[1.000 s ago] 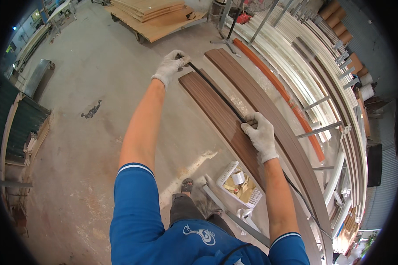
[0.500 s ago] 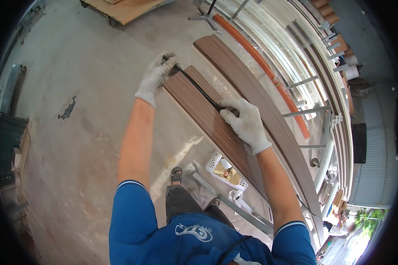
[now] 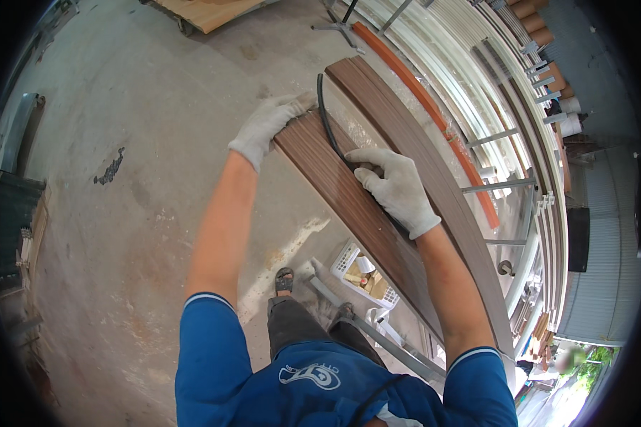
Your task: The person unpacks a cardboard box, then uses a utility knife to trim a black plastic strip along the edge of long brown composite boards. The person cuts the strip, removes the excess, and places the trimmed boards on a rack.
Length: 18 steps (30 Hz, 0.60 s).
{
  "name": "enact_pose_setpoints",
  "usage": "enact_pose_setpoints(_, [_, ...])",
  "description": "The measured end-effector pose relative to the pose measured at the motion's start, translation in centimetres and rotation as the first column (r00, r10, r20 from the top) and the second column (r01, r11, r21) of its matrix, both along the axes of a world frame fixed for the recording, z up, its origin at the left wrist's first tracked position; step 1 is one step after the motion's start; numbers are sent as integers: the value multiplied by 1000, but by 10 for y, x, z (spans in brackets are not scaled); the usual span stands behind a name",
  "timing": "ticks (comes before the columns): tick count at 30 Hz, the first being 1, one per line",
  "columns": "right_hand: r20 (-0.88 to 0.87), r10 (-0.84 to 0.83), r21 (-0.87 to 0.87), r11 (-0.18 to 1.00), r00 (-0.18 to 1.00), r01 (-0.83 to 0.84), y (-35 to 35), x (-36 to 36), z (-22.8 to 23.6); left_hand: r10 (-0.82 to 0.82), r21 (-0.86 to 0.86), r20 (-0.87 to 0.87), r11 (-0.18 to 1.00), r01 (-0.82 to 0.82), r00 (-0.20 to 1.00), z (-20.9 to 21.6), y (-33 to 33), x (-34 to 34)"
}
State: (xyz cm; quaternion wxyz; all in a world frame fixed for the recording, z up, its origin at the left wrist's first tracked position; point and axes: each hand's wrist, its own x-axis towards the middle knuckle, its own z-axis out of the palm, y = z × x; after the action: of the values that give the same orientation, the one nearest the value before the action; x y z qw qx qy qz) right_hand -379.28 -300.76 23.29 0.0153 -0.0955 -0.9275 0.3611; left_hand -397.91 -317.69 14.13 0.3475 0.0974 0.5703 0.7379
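Observation:
Both my hands wear pale work gloves. My left hand (image 3: 272,127) is at the far end of a brown wood-grained plank (image 3: 335,192), its fingers stretched over the end edge and holding no strip. Further down the plank, my right hand (image 3: 395,186) is closed, pinching a thin black flexible strip (image 3: 325,121) between thumb and fingers. The strip's free end curves up past the plank's end. Its other part runs back beneath my right hand along the plank. More brown planks (image 3: 406,135) lie to the right, alongside the first.
A white plastic basket (image 3: 345,262) holding small items stands below the plank, by a metal support bar (image 3: 384,341). Beyond the planks are an orange beam (image 3: 434,114) and racks of long pale profiles (image 3: 470,107). A wooden-topped trolley (image 3: 207,14) is at the far left.
My left hand has let go of the black strip's end and moved slightly right to the plank's end. The strip, straight before, now bows upward. My right hand still pinches it.

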Motion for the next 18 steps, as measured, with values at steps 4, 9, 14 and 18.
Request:
enact_pose_setpoints(4, [-53, 87, 107, 991, 995, -81, 0, 0, 1, -109, -195, -76, 976, 93, 991, 20, 5, -12])
enact_pose_setpoints(9, [0, 24, 8, 1000, 1000, -24, 2, 3, 6, -80, -32, -120, 997, 77, 990, 18, 0, -10])
enact_pose_setpoints(14, [48, 1, 132, 991, 999, -7, 7, 5, 8, -68, 191, -105, 978, 87, 992, 6, -7, -19])
enact_pose_setpoints(18, [60, 5, 141, 990, 998, -14, 11, 5, 5, -91, 242, -148, 962, 125, 985, -2, -1, -31])
